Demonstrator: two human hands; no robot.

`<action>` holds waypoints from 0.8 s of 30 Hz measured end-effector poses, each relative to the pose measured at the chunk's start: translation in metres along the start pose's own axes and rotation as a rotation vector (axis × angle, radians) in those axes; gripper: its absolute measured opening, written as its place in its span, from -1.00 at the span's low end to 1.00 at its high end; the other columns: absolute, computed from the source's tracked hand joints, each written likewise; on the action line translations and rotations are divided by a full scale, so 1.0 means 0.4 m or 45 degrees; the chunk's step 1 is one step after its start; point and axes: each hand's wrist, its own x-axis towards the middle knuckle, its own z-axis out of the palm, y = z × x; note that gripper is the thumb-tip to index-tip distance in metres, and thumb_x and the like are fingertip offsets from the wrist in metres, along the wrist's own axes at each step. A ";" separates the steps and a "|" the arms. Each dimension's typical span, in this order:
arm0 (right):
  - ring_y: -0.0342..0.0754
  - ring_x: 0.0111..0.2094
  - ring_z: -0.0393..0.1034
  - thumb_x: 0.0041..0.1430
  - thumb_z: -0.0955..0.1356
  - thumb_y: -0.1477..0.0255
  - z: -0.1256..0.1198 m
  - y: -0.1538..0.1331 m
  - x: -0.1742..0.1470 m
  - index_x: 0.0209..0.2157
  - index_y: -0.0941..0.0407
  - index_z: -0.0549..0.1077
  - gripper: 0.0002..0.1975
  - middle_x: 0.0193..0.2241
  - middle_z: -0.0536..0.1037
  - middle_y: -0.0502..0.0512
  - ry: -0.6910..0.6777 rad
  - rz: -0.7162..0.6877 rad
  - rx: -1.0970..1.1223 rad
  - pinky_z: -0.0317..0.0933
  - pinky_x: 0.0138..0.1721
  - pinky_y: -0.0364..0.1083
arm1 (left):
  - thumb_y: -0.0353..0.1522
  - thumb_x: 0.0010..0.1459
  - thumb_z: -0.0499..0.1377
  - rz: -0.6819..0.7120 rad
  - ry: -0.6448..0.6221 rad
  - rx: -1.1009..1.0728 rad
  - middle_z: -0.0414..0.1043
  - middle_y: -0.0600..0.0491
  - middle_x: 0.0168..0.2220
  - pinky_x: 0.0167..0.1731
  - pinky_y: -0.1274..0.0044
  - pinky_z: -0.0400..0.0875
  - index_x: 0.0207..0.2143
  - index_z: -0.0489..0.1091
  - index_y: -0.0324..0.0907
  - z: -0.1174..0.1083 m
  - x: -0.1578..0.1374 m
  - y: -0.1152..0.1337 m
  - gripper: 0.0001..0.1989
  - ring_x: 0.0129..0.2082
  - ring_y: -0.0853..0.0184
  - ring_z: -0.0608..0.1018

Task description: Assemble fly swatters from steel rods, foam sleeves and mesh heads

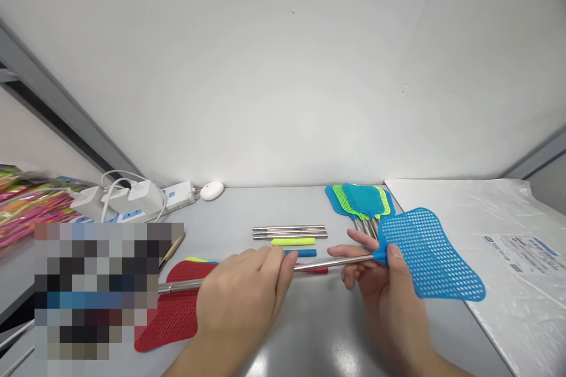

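A blue fly swatter (435, 262) is held across my front, its mesh head to the right and its metal rod running left. My left hand (243, 291) is closed around the rod. At the neck, where rod meets head, my right hand (391, 300) pinches the blue plastic with the thumb on top, the other fingers partly spread. Beneath my left hand and the rod lies a red swatter head (172, 312), with yellow and blue edges showing behind it. Beyond the rod are a yellow handle tube (293, 242), a blue tube (302, 253) and a partly hidden red tube (316, 269).
Several metal rods (289, 231) lie behind the tubes. Blue and green swatters (365, 200) are stacked at the back right. A plastic-wrapped white sheet (508, 306) covers the right side. Power strip (177, 195), plugs and cables stand left, near bagged colourful items (39, 206). One left patch is pixelated.
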 end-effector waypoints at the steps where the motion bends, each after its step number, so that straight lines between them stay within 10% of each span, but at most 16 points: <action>1: -0.09 -0.53 0.28 0.27 0.18 0.04 0.002 0.005 -0.004 -0.08 0.11 0.51 -0.49 -0.31 0.63 0.16 -0.019 -0.013 -0.017 0.25 -0.27 0.00 | -0.24 0.34 -0.08 -0.007 -0.010 -0.015 0.26 0.10 -0.71 -0.57 0.46 -0.09 -0.62 0.24 -0.11 -0.001 0.000 0.007 -0.55 -0.68 0.31 0.30; 11: -0.11 -0.57 0.23 0.28 0.23 0.18 -0.041 -0.076 0.070 -0.28 0.16 0.56 -0.61 -0.69 0.34 -0.02 0.114 -0.072 0.098 0.23 -0.41 -0.10 | -0.28 0.30 -0.01 0.103 -0.129 -0.371 0.43 0.09 -0.56 -0.42 0.44 0.10 -0.44 0.38 -0.15 0.021 0.013 -0.037 -0.71 -0.58 0.33 0.36; 24: -0.21 -0.63 0.10 0.28 0.20 0.34 -0.094 -0.132 0.155 -0.31 0.21 0.57 -0.63 -0.59 0.32 -0.02 0.212 -0.259 0.229 0.21 -0.51 -0.14 | -0.22 0.30 -0.09 -0.369 -0.269 0.021 0.28 0.10 -0.73 -0.58 0.52 -0.13 -0.62 0.21 -0.13 0.019 0.028 -0.173 -0.57 -0.70 0.34 0.26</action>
